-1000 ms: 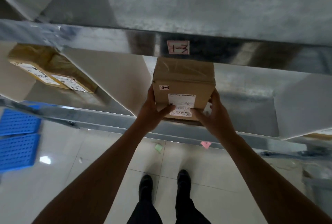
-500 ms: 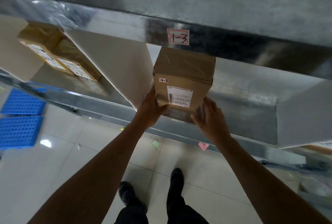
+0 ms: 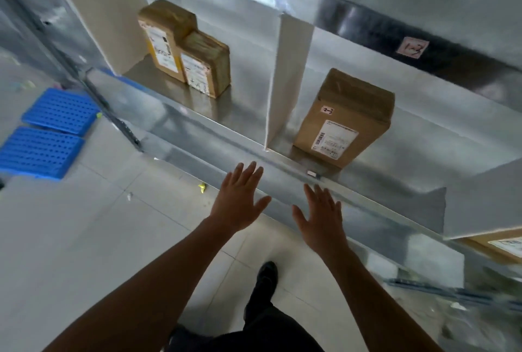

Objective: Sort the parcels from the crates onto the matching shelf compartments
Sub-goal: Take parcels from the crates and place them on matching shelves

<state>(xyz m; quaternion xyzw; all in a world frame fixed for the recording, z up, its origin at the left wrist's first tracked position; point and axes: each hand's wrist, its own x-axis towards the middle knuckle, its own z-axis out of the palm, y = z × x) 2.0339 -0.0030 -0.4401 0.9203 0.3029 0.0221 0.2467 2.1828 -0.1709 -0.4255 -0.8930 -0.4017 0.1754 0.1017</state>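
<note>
A brown cardboard parcel (image 3: 346, 120) marked "2-3" stands on the metal shelf (image 3: 401, 182), just right of a white divider (image 3: 288, 83), below a pink tag (image 3: 412, 47) reading "1-3". My left hand (image 3: 240, 199) and my right hand (image 3: 322, 216) hover in front of the shelf's front edge, fingers spread and straight, holding nothing. Both hands are clear of the parcel. In the compartment to the left stand two more taped parcels (image 3: 183, 49) side by side.
Two blue perforated plastic panels (image 3: 48, 131) lie on the tiled floor at left. Another white divider (image 3: 480, 204) bounds the compartment at right, with a parcel (image 3: 500, 247) beyond it. My black shoe (image 3: 267, 272) is on the floor below the shelf.
Both hands let go of the "2-3" parcel and drew back from the shelf; the parcel now stands alone in the compartment. The view swung left and tilted.
</note>
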